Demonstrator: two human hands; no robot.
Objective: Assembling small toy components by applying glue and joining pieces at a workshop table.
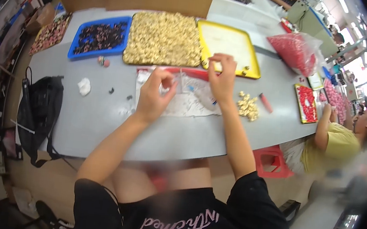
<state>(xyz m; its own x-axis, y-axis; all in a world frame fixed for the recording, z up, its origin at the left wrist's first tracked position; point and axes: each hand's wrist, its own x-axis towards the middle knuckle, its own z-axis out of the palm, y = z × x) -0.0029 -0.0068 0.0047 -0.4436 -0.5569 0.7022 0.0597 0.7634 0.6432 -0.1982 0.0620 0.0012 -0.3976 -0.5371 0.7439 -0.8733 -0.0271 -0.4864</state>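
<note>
Two sets of curled fingers, left hand (pixel 154 92), right hand (pixel 223 77); can't tell if clamped. Likely near right fingertips for short reach: shallow yellow-rimmed rectangular tray (pixel 226 43).

A wide head-worn fisheye looks down closely over the table (pixel 97 128).

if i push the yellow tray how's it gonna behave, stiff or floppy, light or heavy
Probably stiff: the yellow tray keeps a raised, well-defined rim. Likely fairly light, as most of its base is bare. The few small gold pieces near its lower edge may slide or roll if it's jolted.
</note>
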